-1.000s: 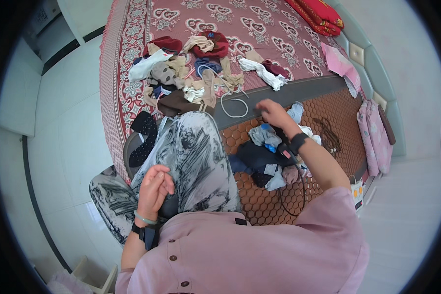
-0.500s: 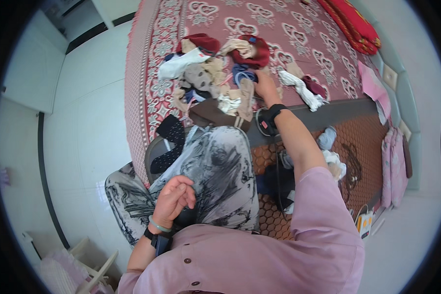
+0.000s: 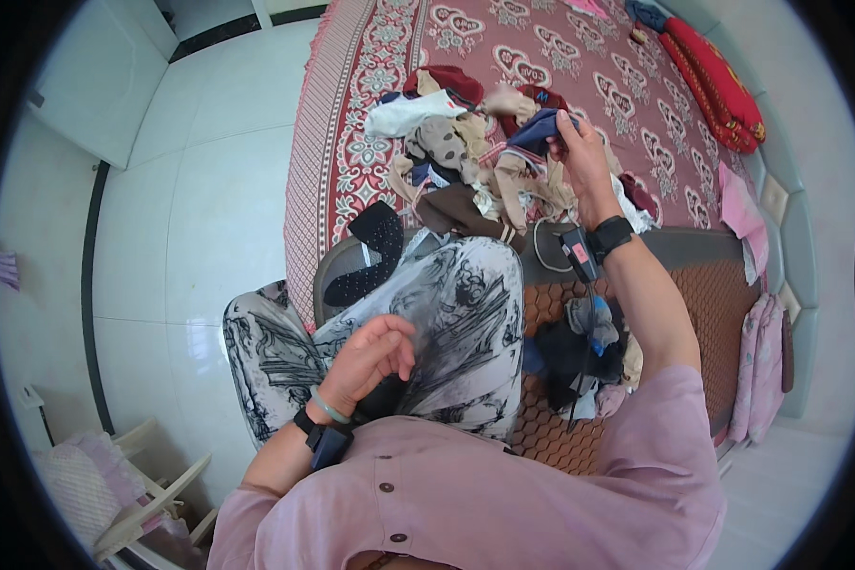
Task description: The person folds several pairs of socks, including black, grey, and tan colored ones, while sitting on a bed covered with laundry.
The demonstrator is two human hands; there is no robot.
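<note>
1. Where the lower edge of the view is filled by a pink shirt, the left hand (image 3: 370, 356) is seen resting loosely curled on the lap, over grey patterned trousers (image 3: 446, 323); nothing is gripped by it.
2. Just beside the right knee, a dark heap of small garments (image 3: 579, 356) is laid on a brown honeycomb mat (image 3: 712, 304).
3. Farther out, the right hand (image 3: 579, 157) is pinched shut on a dark blue sock (image 3: 537, 128), lifted at the far edge of a mixed pile of socks (image 3: 465, 176).
4. A slip is judged possible; the sock is held only by the fingertips, and neighbouring pieces could be dragged along if tangled with it; a white cord (image 3: 541, 252) near the wrist might also be snagged.
5. The pile is spread on a red patterned bedcover (image 3: 541, 57); a red bolster (image 3: 722, 81) is set at the far side, and pale glossy floor tiles (image 3: 199, 209) lie to the left.
</note>
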